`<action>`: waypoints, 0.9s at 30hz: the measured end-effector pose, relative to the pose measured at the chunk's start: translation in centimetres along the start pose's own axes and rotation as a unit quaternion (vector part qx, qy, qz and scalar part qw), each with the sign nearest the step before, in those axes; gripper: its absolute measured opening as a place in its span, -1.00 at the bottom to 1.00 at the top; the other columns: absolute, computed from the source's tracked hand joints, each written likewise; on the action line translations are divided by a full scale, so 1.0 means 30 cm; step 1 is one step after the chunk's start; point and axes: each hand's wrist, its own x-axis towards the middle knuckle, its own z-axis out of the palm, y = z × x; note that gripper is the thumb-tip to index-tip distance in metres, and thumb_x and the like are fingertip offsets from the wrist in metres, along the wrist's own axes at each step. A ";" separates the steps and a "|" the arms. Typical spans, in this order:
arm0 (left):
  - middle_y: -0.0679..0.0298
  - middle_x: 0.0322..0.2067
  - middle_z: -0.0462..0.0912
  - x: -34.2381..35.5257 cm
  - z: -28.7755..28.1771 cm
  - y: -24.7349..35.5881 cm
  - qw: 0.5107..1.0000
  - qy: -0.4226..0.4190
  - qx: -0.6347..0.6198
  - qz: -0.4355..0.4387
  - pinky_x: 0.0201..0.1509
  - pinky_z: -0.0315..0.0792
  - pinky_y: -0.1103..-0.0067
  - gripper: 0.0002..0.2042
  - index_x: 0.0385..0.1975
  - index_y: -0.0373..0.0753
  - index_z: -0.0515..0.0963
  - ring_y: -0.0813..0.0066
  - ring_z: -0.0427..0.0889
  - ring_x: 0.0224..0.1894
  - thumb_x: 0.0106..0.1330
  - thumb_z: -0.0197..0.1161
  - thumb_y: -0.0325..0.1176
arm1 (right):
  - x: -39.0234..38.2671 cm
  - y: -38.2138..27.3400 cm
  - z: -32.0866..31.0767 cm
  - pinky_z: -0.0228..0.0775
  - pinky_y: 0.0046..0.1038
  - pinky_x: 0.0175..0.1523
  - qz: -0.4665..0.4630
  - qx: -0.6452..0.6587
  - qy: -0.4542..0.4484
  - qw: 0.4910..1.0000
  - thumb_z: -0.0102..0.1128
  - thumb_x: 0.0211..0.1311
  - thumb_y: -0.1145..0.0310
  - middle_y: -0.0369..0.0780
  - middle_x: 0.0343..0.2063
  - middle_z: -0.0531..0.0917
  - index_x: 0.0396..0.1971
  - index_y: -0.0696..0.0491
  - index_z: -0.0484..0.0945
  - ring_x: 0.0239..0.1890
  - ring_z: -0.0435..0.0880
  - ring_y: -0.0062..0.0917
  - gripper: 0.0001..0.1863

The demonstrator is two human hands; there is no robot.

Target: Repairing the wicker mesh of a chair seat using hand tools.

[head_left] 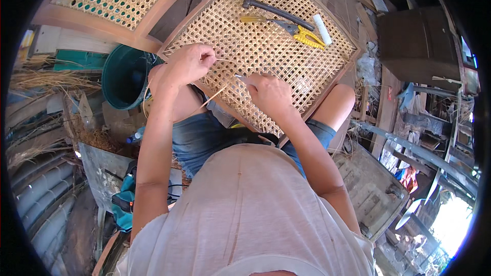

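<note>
Squarely across the person's knees lay the cane-webbed panel, its open octagonal weave set in a brown wooden frame. Over its near left part hung the left hand, fingers curled in close, with a thin strand showing at the tips; whether those fingers pinched it could not be told. Opposite, above the near middle of the webbing, the right hand was closed round a slim tool, whose pale tip poked out toward the left; most of it was hidden in the fist. Between the hands, a loose cane strip slanted down over the panel's left edge toward the blue denim shorts. On the far half of the webbing rested a dark hammer, a yellow-handled tool, yellow-gripped pliers and, just beside these, a white roll; any lettering on them was too small to make out. Farther out, at the upper left, stood a second caned frame, and below it a round green bucket. Well off to the right sat a dark brown box, among timber and scattered plastic.
</note>
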 end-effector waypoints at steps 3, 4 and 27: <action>0.13 -0.29 0.77 -0.004 0.018 -0.029 1.000 -0.024 -0.010 -0.004 -0.12 0.58 0.41 -0.82 -0.22 -0.22 0.73 0.24 0.76 -0.26 0.31 0.34 -0.27 | 0.034 -0.033 -0.026 0.67 -0.14 -0.16 0.030 -0.055 -0.061 0.996 0.09 0.29 0.37 0.02 -0.31 0.76 -0.21 0.10 0.69 -0.27 0.81 -0.11 -0.77; 0.13 -0.29 0.77 -0.004 0.022 -0.003 1.000 -0.009 0.004 -0.010 -0.11 0.59 0.41 -0.82 -0.25 -0.24 0.73 0.24 0.77 -0.25 0.30 0.34 -0.29 | 0.043 -0.034 -0.029 0.67 -0.14 -0.14 0.039 -0.072 -0.086 0.993 0.08 0.26 0.40 0.03 -0.30 0.76 -0.21 0.10 0.70 -0.25 0.82 -0.11 -0.77; 0.16 -0.27 0.77 0.053 0.094 -0.037 0.994 0.015 0.109 -0.016 -0.09 0.59 0.31 -0.83 -0.38 -0.15 0.76 0.12 0.74 -0.18 0.14 0.39 -0.22 | 0.123 0.028 0.044 0.61 -0.09 0.02 0.065 0.055 -0.047 0.995 0.24 0.19 0.22 -0.02 -0.28 0.77 -0.27 -0.08 0.78 -0.18 0.78 -0.11 -0.79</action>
